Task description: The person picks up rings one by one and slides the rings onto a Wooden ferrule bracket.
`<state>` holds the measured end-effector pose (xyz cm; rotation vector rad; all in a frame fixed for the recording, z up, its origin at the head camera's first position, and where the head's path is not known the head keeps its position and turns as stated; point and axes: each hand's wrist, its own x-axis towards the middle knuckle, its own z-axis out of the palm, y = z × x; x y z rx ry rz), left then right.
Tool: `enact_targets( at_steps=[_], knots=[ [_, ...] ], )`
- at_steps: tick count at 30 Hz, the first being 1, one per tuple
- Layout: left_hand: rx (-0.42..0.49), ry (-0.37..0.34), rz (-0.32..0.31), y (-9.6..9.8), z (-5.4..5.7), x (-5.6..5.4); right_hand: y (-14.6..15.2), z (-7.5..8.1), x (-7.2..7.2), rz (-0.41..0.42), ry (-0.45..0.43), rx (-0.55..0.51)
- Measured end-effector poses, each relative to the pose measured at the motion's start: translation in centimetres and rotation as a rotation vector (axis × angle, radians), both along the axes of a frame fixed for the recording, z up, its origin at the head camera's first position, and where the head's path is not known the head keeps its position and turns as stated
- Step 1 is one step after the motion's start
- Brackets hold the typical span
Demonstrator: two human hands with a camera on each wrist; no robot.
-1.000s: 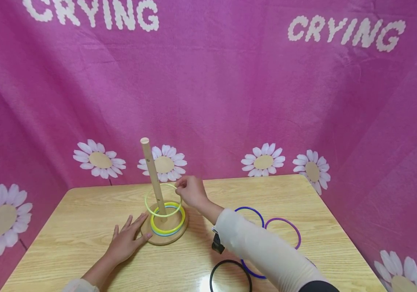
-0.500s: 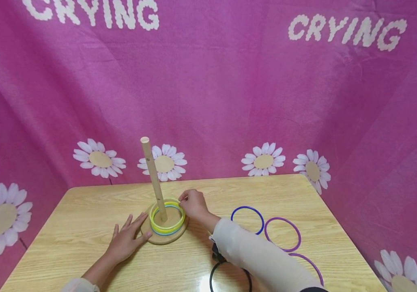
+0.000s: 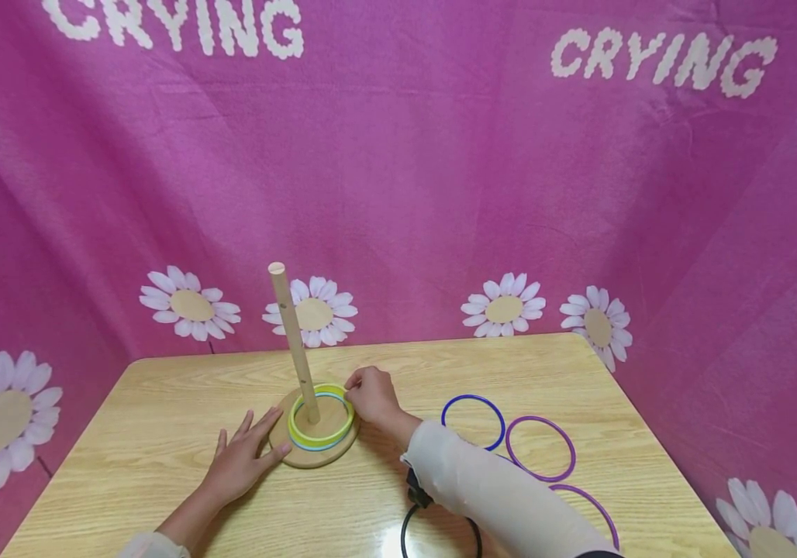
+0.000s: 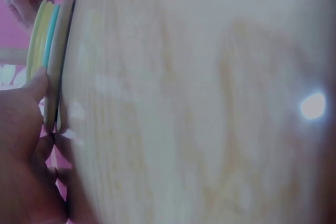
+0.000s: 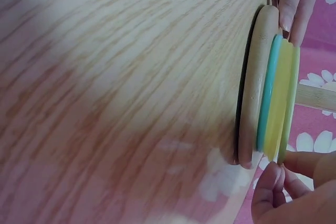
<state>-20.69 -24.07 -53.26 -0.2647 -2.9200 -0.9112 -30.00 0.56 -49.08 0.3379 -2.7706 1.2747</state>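
Observation:
A wooden post (image 3: 292, 333) rises from a round wooden base (image 3: 310, 459). Stacked around its foot are a turquoise ring (image 5: 269, 93), yellow rings (image 5: 280, 93) whose number I cannot tell, and on top a pale yellow-green ring (image 5: 293, 93). My right hand (image 3: 374, 398) pinches the pale ring's right edge between thumb and fingers; in the right wrist view the pinch shows at the stack's lower end. My left hand (image 3: 234, 469) lies on the table with fingers spread, its thumb and fingertips touching the base's left side.
On the wooden table (image 3: 182, 395), to the right, lie a blue ring (image 3: 471, 397), a purple ring (image 3: 541, 418) and a second purple ring (image 3: 595, 504). Nearer the front is a black ring (image 3: 404, 531). My right sleeve hides part of another blue ring. A pink curtain (image 3: 398, 194) stands behind.
My right hand has brought the pale yellow-green ring down around the post onto the yellow rings. The right arm has shifted slightly lower. The left hand has stayed at the base.

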Motion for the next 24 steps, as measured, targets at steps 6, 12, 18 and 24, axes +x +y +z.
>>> enact_targets(
  at_steps=[6,12,18,24],
  knots=[
    [0.003,-0.005,-0.003,0.0,0.1,0.0,0.1,-0.4,0.0,0.005,0.008,0.012],
    [0.000,-0.004,-0.002,0.0,0.1,0.0,0.3,-0.3,0.1,0.000,0.007,0.005],
    [-0.001,-0.006,-0.002,0.0,-0.1,0.0,0.9,-0.1,0.2,0.020,0.021,-0.020],
    [-0.002,-0.011,-0.002,0.0,0.0,0.0,1.8,0.3,0.6,0.052,-0.008,-0.060]
  ],
)
